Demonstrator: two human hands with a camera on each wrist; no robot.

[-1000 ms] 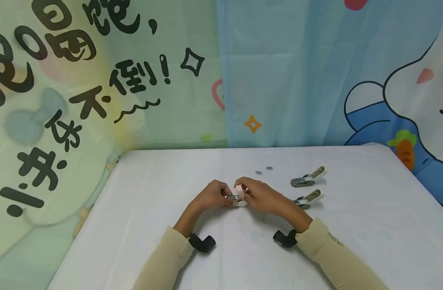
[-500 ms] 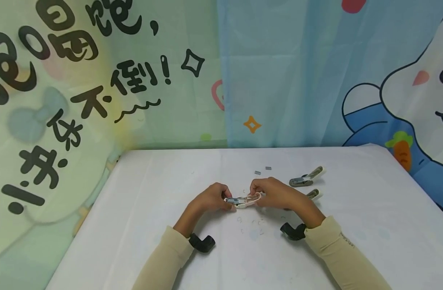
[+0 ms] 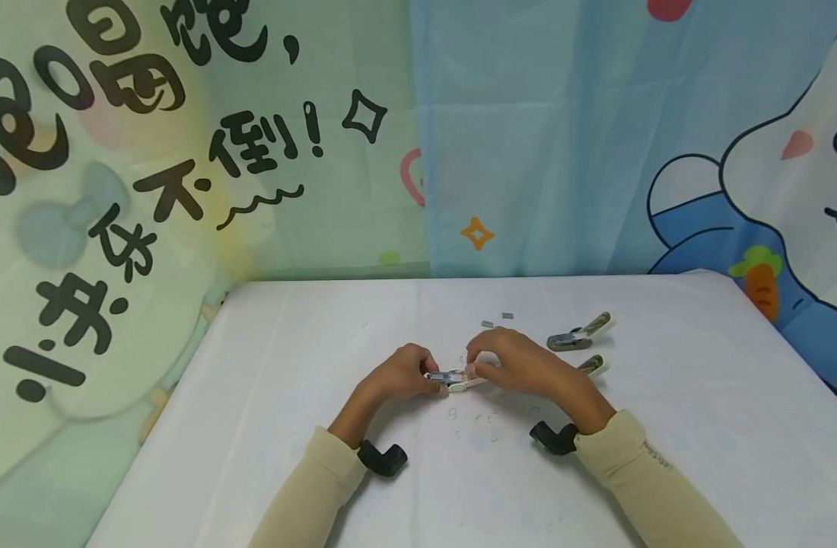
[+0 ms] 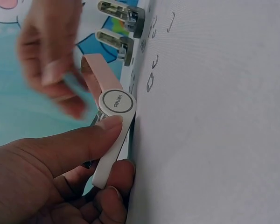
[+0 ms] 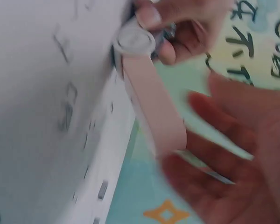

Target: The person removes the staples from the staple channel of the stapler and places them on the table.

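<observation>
A small white and pink stapler [image 3: 453,379], lid swung away from the base, hangs just over the white table. My left hand [image 3: 405,371] grips its metal and white end; in the left wrist view the left thumb [image 4: 91,142] presses beside the round pivot [image 4: 117,101]. The pink lid [image 5: 154,105] points toward my right hand [image 3: 517,361]. That hand is blurred in both wrist views, with its fingers [image 5: 214,116] spread loosely around the lid's end. Whether a fingertip touches the lid is hard to tell.
Two more staplers, one farther back [image 3: 579,333] and one partly behind the right hand [image 3: 593,365], lie to the right. Two short grey staple strips [image 3: 497,320] lie behind the hands. Loose staples [image 3: 487,418] are scattered in front.
A second ago both hands were close together at the stapler. My right hand moved right to its far end, then its fingers lifted and shifted slightly left. My left hand stayed nearly still.
</observation>
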